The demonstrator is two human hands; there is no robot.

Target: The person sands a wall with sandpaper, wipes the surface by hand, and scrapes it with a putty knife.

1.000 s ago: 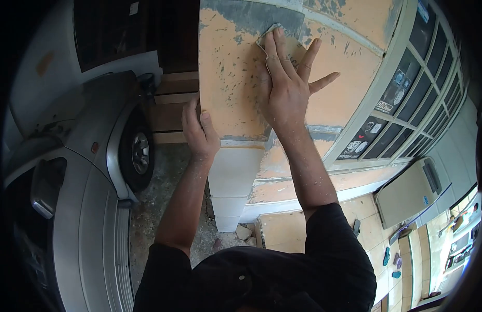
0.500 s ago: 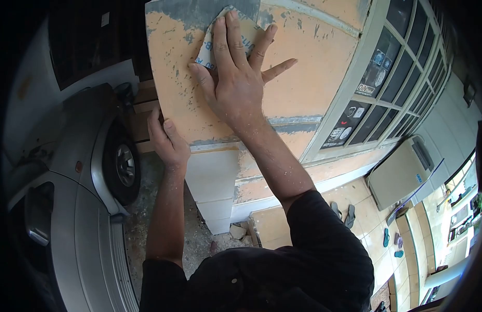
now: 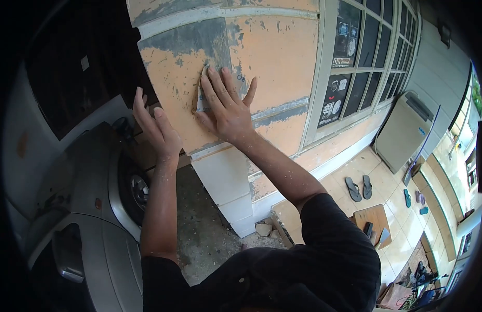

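My right hand [image 3: 229,112] lies with spread fingers over a piece of sandpaper [image 3: 202,103], pressing it to the orange wall [image 3: 170,86]. Blue print shows on the pale back of the sheet; most of it is hidden beneath my palm and fingers. Grey patches and flecks mark the wall where the orange coat is worn through. At the wall's left corner, my left hand [image 3: 160,130] is raised with its fingers stretched out, and it holds nothing. White dust speckles both forearms.
A silver car [image 3: 90,223] is parked close on my left. To the right is a paned window [image 3: 350,78]. Grey flip-flops [image 3: 359,188] and a small wooden stool [image 3: 373,218] with tools on it stand on the tiles. Rubble [image 3: 263,229] lies at the wall's foot.
My right hand has slid the sandpaper down the wall. My left hand has shifted slightly left, its fingers straighter. The view has tilted, bringing more upper wall and the stool into sight.
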